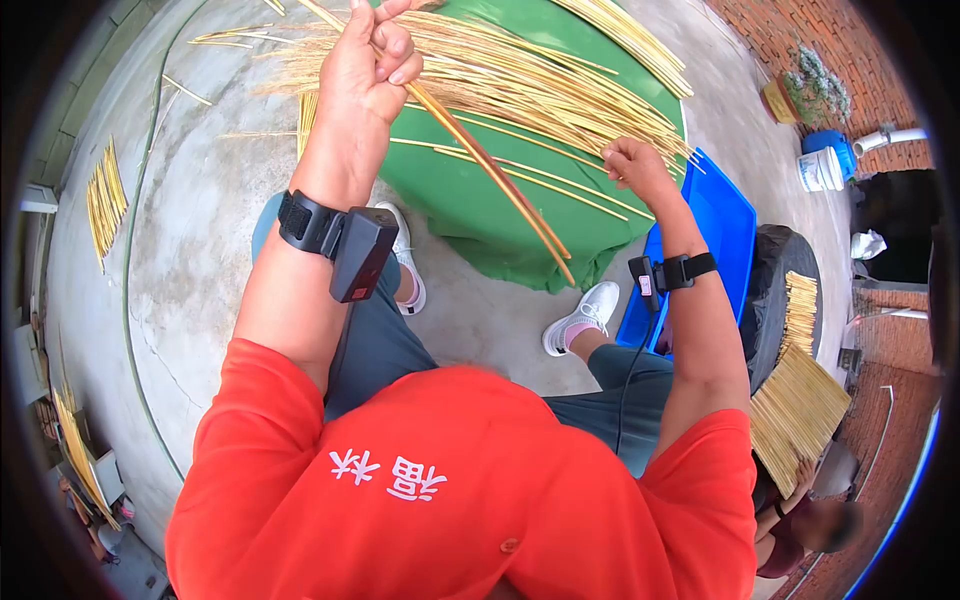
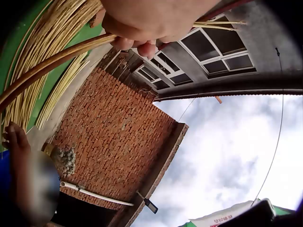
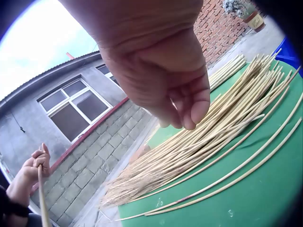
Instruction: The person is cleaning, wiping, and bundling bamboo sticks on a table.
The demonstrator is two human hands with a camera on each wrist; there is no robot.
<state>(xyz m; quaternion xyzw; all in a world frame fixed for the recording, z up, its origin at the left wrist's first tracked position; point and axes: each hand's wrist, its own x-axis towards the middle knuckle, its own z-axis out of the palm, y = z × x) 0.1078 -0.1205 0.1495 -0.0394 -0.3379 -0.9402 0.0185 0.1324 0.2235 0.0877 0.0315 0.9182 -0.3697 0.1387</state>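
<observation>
My left hand (image 1: 368, 75) grips a few long reddish-tan stalks (image 1: 480, 160) that slant down over the green cloth's (image 1: 450, 210) near edge; in the left wrist view the fingers (image 2: 147, 47) curl round them. Across the cloth lies a large bundle of pale stalks (image 1: 520, 75) with feathery tips at the left. My right hand (image 1: 640, 170) is by the bundle's right-hand ends, fingers loosely bent. In the right wrist view that hand (image 3: 165, 80) hovers over the bundle (image 3: 203, 137), and no stalk shows between its fingers. Several single stalks (image 3: 236, 175) lie apart, nearer me.
A blue bin (image 1: 735, 220) stands right of the cloth, with a dark round surface (image 1: 775, 290) bearing short stalks beyond. Another stalk row (image 1: 640, 45) lies at the cloth's far edge. A hose (image 1: 130, 270) crosses the floor at left. Another person's arm (image 1: 790, 500) touches a stalk mat (image 1: 800, 405).
</observation>
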